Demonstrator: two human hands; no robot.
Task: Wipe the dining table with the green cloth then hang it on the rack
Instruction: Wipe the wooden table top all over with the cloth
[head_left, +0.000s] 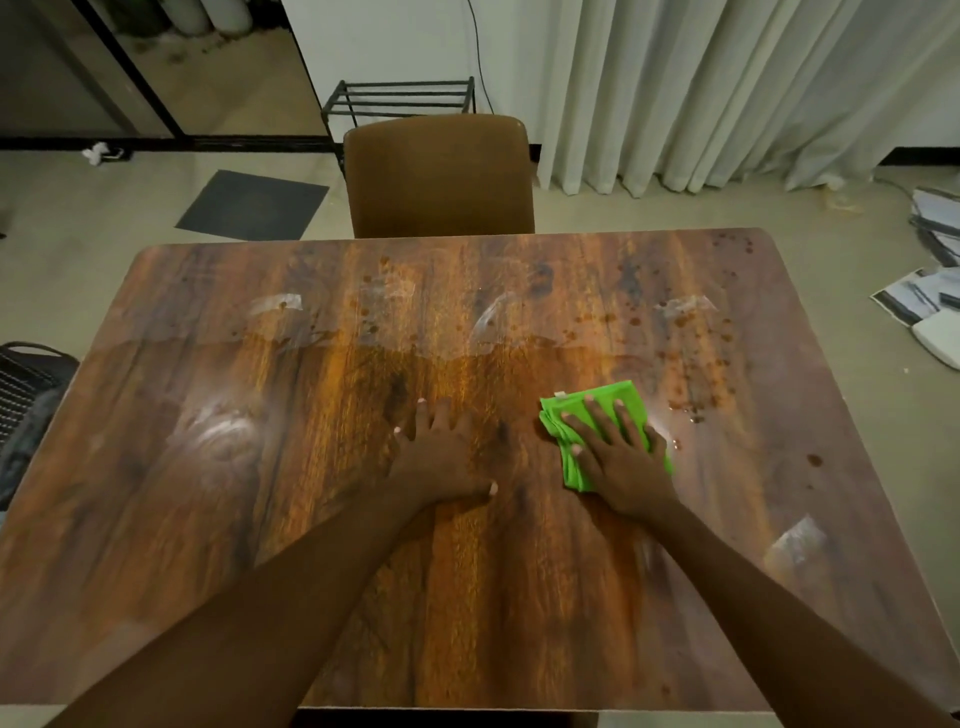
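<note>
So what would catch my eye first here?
The bright green cloth, pressed flat under the right hand on the dark wooden table. Next, brown spots are spattered beyond it toward the far right corner. The left hand rests flat alongside.

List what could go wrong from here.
1. The brown spots lie beyond and right of the cloth; the far ones may get missed or smeared.
2. The right hand presses flat rather than gripping, so the folded cloth could slip or unfold.
3. The left hand, flat on the table, may leave prints.
</note>
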